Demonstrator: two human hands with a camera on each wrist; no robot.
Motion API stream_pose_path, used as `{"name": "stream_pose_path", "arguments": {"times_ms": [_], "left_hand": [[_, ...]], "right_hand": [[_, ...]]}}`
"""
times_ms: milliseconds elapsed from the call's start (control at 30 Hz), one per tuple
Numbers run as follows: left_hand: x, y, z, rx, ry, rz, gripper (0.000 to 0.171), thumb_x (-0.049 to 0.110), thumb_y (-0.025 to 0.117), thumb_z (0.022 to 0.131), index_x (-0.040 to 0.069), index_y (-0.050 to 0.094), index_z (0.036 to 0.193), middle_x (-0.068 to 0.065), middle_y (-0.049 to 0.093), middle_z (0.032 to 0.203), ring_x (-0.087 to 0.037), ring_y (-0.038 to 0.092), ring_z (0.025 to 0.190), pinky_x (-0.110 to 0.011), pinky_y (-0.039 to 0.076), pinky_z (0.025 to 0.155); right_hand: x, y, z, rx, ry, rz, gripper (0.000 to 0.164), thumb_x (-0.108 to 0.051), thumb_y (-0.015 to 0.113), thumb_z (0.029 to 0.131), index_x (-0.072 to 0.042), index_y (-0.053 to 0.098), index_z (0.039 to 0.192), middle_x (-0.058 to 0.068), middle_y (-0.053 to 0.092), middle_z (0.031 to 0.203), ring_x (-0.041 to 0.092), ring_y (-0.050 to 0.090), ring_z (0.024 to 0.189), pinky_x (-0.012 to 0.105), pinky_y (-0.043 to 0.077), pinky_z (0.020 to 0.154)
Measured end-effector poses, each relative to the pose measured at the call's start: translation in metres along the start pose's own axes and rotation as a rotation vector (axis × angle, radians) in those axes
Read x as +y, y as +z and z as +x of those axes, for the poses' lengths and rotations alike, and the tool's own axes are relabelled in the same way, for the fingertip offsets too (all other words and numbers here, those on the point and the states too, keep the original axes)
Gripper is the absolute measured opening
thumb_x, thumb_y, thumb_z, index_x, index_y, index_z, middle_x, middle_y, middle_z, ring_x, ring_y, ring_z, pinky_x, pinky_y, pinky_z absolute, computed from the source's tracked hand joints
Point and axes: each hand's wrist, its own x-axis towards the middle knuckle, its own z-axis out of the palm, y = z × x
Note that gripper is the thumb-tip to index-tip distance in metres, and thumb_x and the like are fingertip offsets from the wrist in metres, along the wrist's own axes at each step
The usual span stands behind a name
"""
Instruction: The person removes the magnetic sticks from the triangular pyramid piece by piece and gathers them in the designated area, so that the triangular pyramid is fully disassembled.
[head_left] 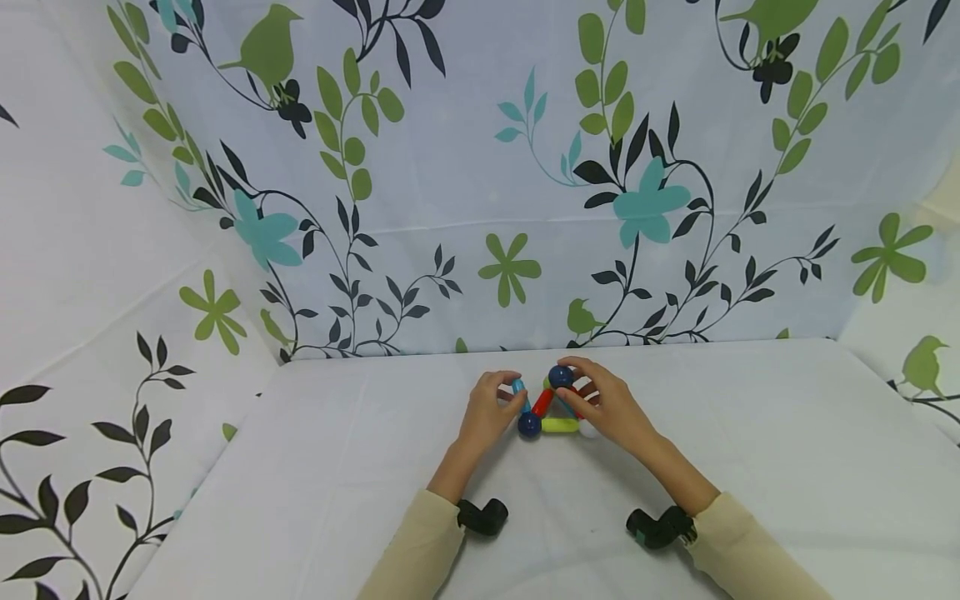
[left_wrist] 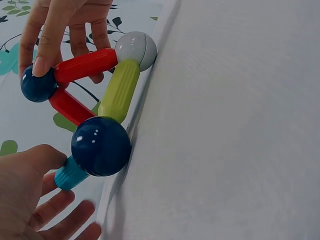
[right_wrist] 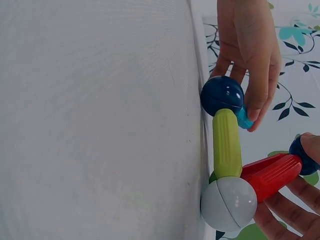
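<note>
Magnetic rods and balls form a small triangle-sided frame on the white table. At its front left sits a dark blue ball (left_wrist: 101,146), joined by a yellow-green rod (left_wrist: 120,90) to a light grey ball (right_wrist: 229,204). Two red rods (left_wrist: 86,66) slope up to a second dark blue ball (head_left: 560,377) at the top. My left hand (head_left: 485,410) pinches a light blue rod (left_wrist: 71,175) whose end meets the front left ball. With thumb and fingers, my right hand (head_left: 606,408) grips the top ball. The right hand partly hides the frame's far side in the head view.
The white-covered table (head_left: 360,467) spreads around the frame and toward me. Behind its back edge hangs a white cloth (head_left: 450,208) printed with leaves, birds and flowers. A black camera (head_left: 483,517) is strapped at each wrist, low over the table.
</note>
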Motion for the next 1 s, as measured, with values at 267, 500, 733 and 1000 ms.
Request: {"name": "stream_pose_path", "arguments": {"times_ms": [267,500,733,1000], "left_hand": [[-0.0054,-0.0012,-0.0013,0.001,-0.002,0.025,0.033,0.017,0.062,0.094,-0.001,0.063,0.122,-0.015,0.060,0.114,-0.031,0.058,0.107,-0.044,0.048,0.095],[-0.0075,-0.0013,-0.0015,-0.030,0.026,0.093,0.020,0.013,0.062,0.093,0.005,0.071,0.109,-0.014,0.062,0.109,-0.028,0.060,0.101,-0.043,0.050,0.091],[-0.0073,0.0006,-0.0015,-0.047,0.028,0.121,0.019,0.019,0.064,0.093,0.007,0.073,0.105,-0.014,0.060,0.112,-0.029,0.059,0.104,-0.045,0.050,0.091],[-0.0055,0.0017,-0.0028,-0.089,0.006,0.209,0.044,0.052,0.072,0.083,0.015,0.073,0.108,-0.011,0.058,0.123,-0.032,0.054,0.115,-0.052,0.044,0.096]], "right_hand": [[0.0013,0.0005,-0.0003,-0.004,0.017,-0.003,0.047,-0.009,0.070,0.089,-0.009,0.053,0.133,0.016,0.063,0.105,0.021,0.066,0.080,0.033,0.058,0.069],[0.0010,0.0001,-0.0001,-0.001,0.019,-0.008,0.047,-0.011,0.070,0.090,-0.010,0.053,0.133,0.015,0.063,0.105,0.021,0.066,0.080,0.032,0.058,0.069],[0.0021,-0.0002,-0.0005,0.004,0.003,-0.021,0.049,-0.009,0.073,0.088,-0.009,0.053,0.133,0.015,0.062,0.107,0.021,0.065,0.081,0.033,0.058,0.070],[0.0057,-0.0011,-0.0006,0.029,-0.066,-0.012,0.058,-0.006,0.077,0.082,-0.008,0.053,0.135,0.016,0.059,0.121,0.025,0.064,0.087,0.033,0.058,0.070]]}}
